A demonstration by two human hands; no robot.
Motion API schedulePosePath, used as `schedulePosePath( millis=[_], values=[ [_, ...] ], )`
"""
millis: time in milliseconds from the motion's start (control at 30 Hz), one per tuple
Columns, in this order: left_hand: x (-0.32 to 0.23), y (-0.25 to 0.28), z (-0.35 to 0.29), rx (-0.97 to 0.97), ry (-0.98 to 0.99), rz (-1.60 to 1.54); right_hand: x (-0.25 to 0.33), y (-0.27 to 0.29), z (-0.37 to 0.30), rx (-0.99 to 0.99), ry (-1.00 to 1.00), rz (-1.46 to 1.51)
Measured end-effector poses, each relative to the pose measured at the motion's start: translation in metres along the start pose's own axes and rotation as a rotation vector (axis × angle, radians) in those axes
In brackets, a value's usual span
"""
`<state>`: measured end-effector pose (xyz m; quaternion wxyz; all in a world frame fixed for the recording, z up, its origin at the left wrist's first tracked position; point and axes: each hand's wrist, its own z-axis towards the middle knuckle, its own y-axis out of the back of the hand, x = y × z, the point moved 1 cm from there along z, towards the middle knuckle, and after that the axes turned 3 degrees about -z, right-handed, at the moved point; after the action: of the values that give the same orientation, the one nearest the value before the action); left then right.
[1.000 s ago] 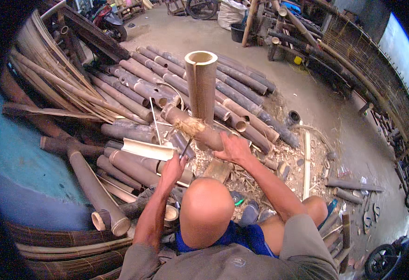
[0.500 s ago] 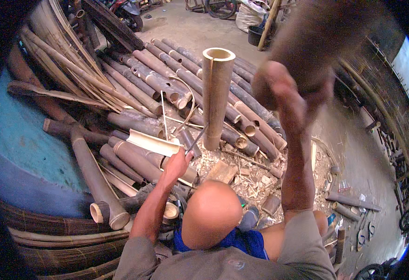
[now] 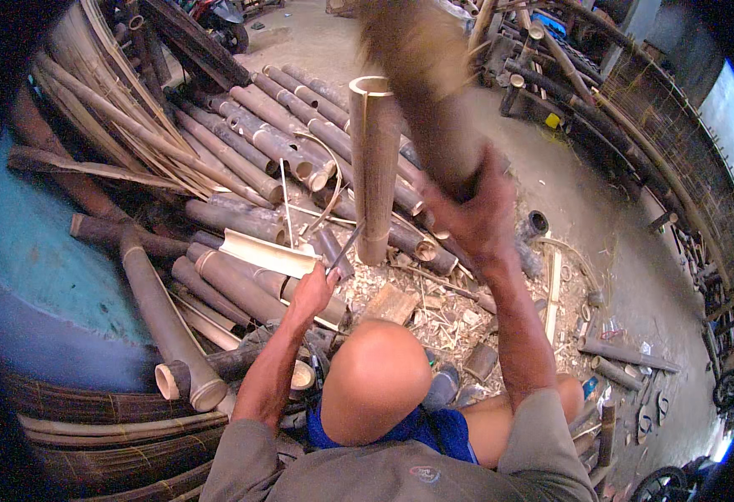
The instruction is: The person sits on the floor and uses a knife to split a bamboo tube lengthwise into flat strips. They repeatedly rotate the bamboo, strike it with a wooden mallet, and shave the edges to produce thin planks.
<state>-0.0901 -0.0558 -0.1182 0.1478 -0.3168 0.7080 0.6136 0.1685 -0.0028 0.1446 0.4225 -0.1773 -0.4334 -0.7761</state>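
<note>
The right hand (image 3: 477, 216) is grasping the near end of a thick bamboo length (image 3: 436, 109), its grip wrapping around the dark rind. That length is hanging in the air, tilting up and away, and its frayed, fibrous far part is blurring.

Lower and to the left, the left hand (image 3: 312, 290) is grasping a narrow dark blade (image 3: 347, 251), its grip closing around the near end. The blade is pointing toward the lower part of an upright bamboo culm (image 3: 375, 180); whether the tip is touching it, I cannot tell. The culm is standing between the hands and farther off, showing a pale cut rim and overlapping the raised length in the view.

Just beside the left hand, a split bamboo half (image 3: 268, 254) is lying with its pale hollow facing up. A flat wooden block (image 3: 390, 303) is resting among pale shavings (image 3: 459, 320) in front of the person's raised knee (image 3: 379, 376). Beyond, bamboo poles (image 3: 283, 121) are lying in rows, and long bamboo strips (image 3: 120, 113) are leaning at the left.
</note>
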Motion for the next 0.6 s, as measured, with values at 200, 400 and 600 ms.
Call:
schedulePosePath(
  millis=[200,400,600],
  values=[
    [-0.008,-0.015,0.008,0.014,-0.078,-0.036,-0.125,-0.071,-0.094,0.325,0.126,-0.228],
    [0.028,-0.063,0.004,0.013,-0.054,-0.057,-0.170,-0.089,-0.142,0.739,-0.112,-0.535],
    [0.010,-0.062,-0.009,0.064,-0.063,-0.186,-0.170,-0.064,-0.209,0.241,-0.212,-0.339]
  ],
)
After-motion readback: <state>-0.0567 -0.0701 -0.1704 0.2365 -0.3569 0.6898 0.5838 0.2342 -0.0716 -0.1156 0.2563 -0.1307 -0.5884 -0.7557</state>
